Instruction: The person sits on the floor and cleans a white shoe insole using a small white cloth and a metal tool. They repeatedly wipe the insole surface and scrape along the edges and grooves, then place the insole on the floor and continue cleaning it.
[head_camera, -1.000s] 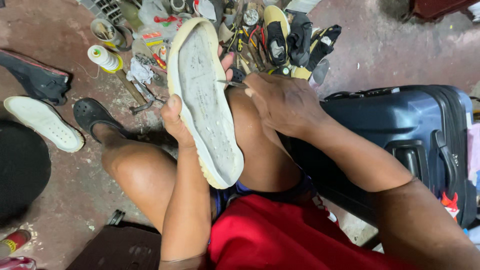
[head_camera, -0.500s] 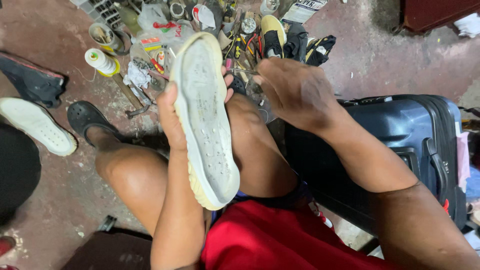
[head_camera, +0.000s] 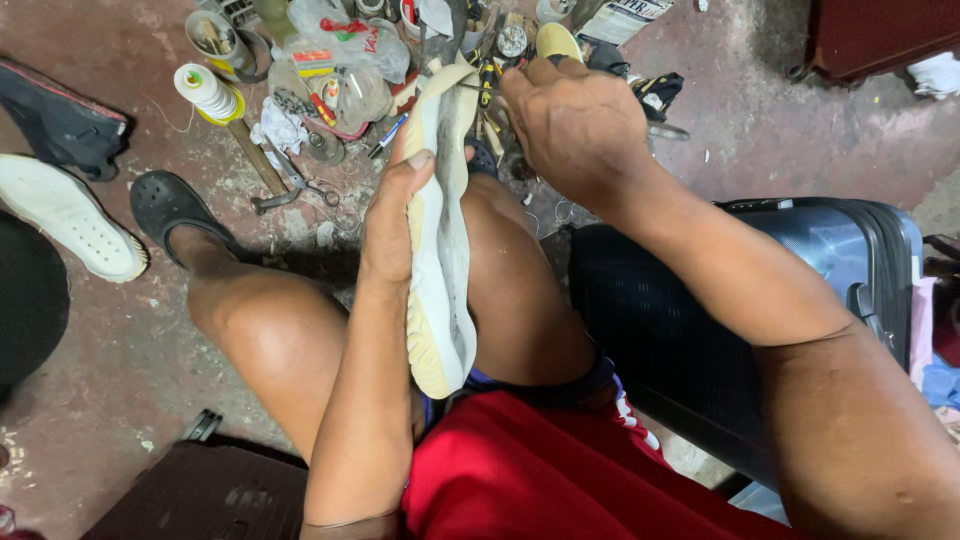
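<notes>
Both our hands grip: left hand (head_camera: 392, 225) clasps the cream rubber-soled shoe (head_camera: 440, 240), now edge-on; right hand (head_camera: 575, 125) pinches a thin metal tool (head_camera: 478, 88).

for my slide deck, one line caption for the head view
Left hand grips a pale shoe sole edge-on; right hand works at its toe.

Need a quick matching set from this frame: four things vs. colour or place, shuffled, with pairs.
Things:
1. shoe sole
2. thread spool
3. suitcase
4. clog

Place or colour:
A. black, on the foot on the floor
B. dark blue, beside the right arm
C. held on edge by the left hand
D. white, standing on the floor at upper left

Pairs: 1-C, 2-D, 3-B, 4-A
</notes>
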